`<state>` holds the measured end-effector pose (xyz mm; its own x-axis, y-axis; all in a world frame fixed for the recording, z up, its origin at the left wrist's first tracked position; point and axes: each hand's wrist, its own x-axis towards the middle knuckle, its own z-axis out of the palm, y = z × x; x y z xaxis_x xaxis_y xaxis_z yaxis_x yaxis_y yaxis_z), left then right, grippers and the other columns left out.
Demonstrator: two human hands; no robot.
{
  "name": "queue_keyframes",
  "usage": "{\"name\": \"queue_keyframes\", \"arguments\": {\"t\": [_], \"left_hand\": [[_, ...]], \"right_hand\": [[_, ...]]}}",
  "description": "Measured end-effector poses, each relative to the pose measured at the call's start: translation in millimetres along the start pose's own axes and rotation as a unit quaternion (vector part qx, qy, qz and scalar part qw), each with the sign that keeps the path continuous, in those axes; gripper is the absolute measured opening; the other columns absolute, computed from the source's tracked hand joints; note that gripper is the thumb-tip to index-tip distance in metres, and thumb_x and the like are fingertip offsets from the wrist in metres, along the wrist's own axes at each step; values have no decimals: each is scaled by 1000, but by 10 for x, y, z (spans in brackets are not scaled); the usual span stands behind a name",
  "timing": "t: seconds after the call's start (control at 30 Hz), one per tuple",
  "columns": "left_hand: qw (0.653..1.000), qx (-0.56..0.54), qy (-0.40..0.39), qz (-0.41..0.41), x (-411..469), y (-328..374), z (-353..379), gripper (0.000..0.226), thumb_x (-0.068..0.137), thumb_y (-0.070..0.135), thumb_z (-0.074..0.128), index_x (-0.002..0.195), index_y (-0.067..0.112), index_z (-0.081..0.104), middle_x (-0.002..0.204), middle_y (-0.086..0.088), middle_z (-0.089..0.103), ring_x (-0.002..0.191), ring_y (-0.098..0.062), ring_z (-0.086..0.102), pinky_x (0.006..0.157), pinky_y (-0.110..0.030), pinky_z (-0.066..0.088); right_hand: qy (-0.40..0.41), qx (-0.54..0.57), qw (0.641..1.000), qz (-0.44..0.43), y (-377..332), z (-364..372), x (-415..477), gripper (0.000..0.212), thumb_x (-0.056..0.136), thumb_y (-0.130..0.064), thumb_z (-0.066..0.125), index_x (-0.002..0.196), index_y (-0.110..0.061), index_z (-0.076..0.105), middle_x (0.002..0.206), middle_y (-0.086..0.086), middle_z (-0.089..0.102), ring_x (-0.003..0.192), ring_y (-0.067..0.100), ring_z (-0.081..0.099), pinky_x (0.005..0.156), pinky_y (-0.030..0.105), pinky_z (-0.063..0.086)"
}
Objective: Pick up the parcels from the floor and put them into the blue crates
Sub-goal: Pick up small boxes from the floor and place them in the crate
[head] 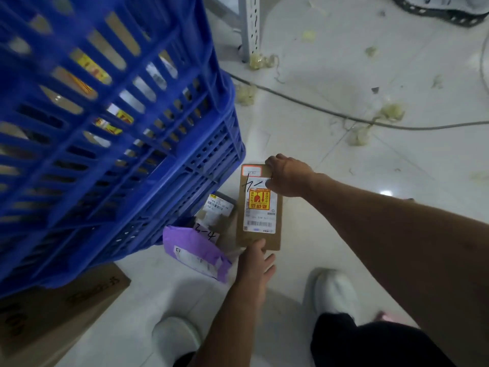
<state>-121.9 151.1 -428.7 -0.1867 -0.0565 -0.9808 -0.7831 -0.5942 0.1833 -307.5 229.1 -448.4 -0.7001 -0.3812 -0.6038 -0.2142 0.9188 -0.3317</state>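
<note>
White shiny tile floor (397, 168). Long grey cable (344, 116) lies across it. Yellow scraps (391, 112) scattered about. White metal post (251, 25) stands at top. Bright light spot (385, 193) on floor.

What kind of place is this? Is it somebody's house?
Most likely a parcel depot or sorting room, not a house. Stacked blue crates hold labelled boxes, a purple mailer bag and a barcoded grey parcel lie on the tiled floor, and a slotted metal rack post stands nearby.
</note>
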Motion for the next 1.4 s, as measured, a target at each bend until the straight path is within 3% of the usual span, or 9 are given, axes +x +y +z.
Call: {"name": "queue_keyframes", "arguments": {"t": [0.17, 0.37, 0.53, 0.6, 0.67, 0.83, 1.03, 1.2, 1.4], "left_hand": [[998, 56, 28, 0, -898, 123, 23, 19, 102, 22, 49, 118, 12, 52, 133, -9, 52, 127, -29, 55, 108, -43, 42], [992, 119, 51, 4, -2263, 255, 106, 31, 92, 41, 64, 113, 20, 56, 103, 5, 58, 105, -19, 61, 88, -34, 47], [987, 128, 78, 59, -3572, 369, 44, 14, 93, 39, 63, 92, 25, 60, 104, 2, 61, 107, -22, 64, 87, -36, 48], [983, 132, 91, 91, -4093, 394, -27, 14, 94, 41, 59, 94, 28, 61, 107, 5, 63, 107, -21, 64, 94, -38, 49], [980, 129, 95, 116, -4583, 399, -110, 23, 93, 43, 57, 109, 27, 62, 113, 7, 64, 110, -19, 62, 101, -39, 49], [973, 81, 117, 181, -5547, 374, -406, 36, 93, 38, 55, 126, 26, 60, 125, 5, 64, 117, -19, 59, 106, -41, 46], [957, 37, 160, 241, -6197, 226, -1000, 34, 95, 34, 53, 128, 30, 61, 128, 4, 63, 116, -18, 58, 93, -37, 48], [938, 19, 181, 296, -6503, 58, -1645, 32, 97, 29, 55, 129, 33, 58, 121, 9, 61, 113, -13, 57, 100, -39, 48], [915, 12, 194, 355, -6762, -61, -2558, 34, 96, 24, 53, 128, 32, 61, 113, 13, 63, 107, -10, 58, 105, -44, 48]], "right_hand": [[-5, 27, 999, 29, -123, -558, -679, 50, 91, -30, 56, 137, -14, 46, 127, 6, 53, 113, 28, 57, 88, 37, 49], [-26, 23, 999, 39, -382, -1519, -1739, 52, 94, -34, 51, 140, -12, 41, 137, 9, 48, 124, 31, 51, 95, 36, 41], [-39, 26, 999, 21, -748, -2383, -2624, 51, 93, -35, 51, 137, -12, 45, 134, 9, 50, 122, 30, 52, 90, 35, 42], [-42, 38, 998, 18, -928, -2667, -2966, 49, 90, -35, 54, 133, -13, 48, 130, 8, 53, 118, 29, 54, 86, 33, 42], [-43, 49, 998, 8, -1125, -2898, -3290, 49, 88, -35, 56, 131, -14, 50, 127, 8, 55, 114, 29, 56, 82, 32, 42], [-36, 85, 996, -14, -1611, -3251, -4005, 51, 87, -33, 58, 134, -16, 50, 128, 7, 56, 114, 27, 55, 79, 28, 36], [4, 133, 989, -60, -2259, -3194, -4665, 39, 87, -36, 61, 123, -21, 60, 121, 1, 64, 108, 24, 60, 83, 30, 42], [56, 118, 987, -96, -2897, -2952, -4960, 34, 90, -38, 60, 118, -18, 59, 113, 1, 65, 94, 20, 60, 75, 30, 41], [131, 102, 979, -121, -3832, -2676, -5266, 48, 93, -64, 41, 104, -19, 55, 104, 2, 62, 88, 21, 60, 77, 38, 48]]}}
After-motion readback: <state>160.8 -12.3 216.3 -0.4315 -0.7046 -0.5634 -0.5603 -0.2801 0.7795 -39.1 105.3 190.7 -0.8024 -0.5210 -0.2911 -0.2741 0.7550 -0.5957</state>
